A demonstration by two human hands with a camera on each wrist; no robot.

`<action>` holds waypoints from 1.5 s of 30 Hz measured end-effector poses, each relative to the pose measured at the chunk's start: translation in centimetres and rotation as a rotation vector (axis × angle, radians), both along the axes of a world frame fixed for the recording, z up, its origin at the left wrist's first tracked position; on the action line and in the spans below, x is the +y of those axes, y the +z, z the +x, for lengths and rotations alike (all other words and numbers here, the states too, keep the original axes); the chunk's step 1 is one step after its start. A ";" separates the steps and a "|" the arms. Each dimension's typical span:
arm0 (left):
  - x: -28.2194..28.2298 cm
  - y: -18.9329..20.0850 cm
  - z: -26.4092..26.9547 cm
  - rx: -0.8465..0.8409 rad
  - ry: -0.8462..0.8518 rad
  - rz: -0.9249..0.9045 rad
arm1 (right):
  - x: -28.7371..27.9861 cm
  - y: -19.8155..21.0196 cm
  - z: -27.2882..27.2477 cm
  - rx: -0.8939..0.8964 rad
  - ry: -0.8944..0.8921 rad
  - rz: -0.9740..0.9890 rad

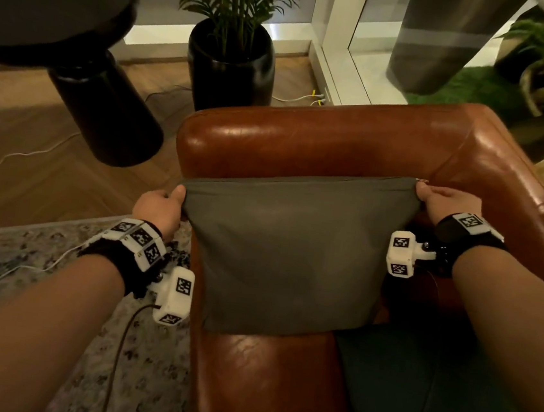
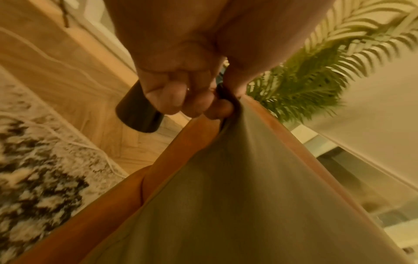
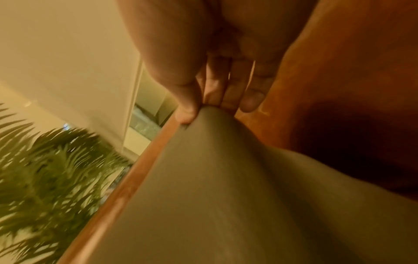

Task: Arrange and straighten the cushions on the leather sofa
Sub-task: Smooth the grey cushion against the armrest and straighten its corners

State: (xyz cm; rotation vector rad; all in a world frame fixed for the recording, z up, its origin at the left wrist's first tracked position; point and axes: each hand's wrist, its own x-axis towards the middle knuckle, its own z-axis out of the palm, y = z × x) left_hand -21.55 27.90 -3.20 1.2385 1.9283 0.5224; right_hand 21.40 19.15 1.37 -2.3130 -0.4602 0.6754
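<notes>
Head view: left hand [image 1: 159, 209] and right hand [image 1: 438, 203] are each pinching 1 top corner of grey cushion [image 1: 288, 258], which is standing against brown leather sofa [image 1: 304, 142] armrest, on the seat.

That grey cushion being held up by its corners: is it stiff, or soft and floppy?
Probably soft: the grey cushion pulls into peaks where the left hand and right hand pinch its top corners. Likely light, since fingertip pinches hold it. It may slump on the sofa.
</notes>
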 end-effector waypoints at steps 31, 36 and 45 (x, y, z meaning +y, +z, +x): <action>-5.0 -3.8 -1.8 -0.440 0.312 0.015 | -6.1 -7.4 0.4 0.256 -0.136 0.078; -1.8 0.1 0.6 -0.505 0.206 0.055 | -1.0 -2.8 1.4 0.182 -0.060 0.130; 1.8 0.9 -1.0 -0.364 0.177 -0.084 | 0.1 1.0 0.9 -0.021 0.055 -0.003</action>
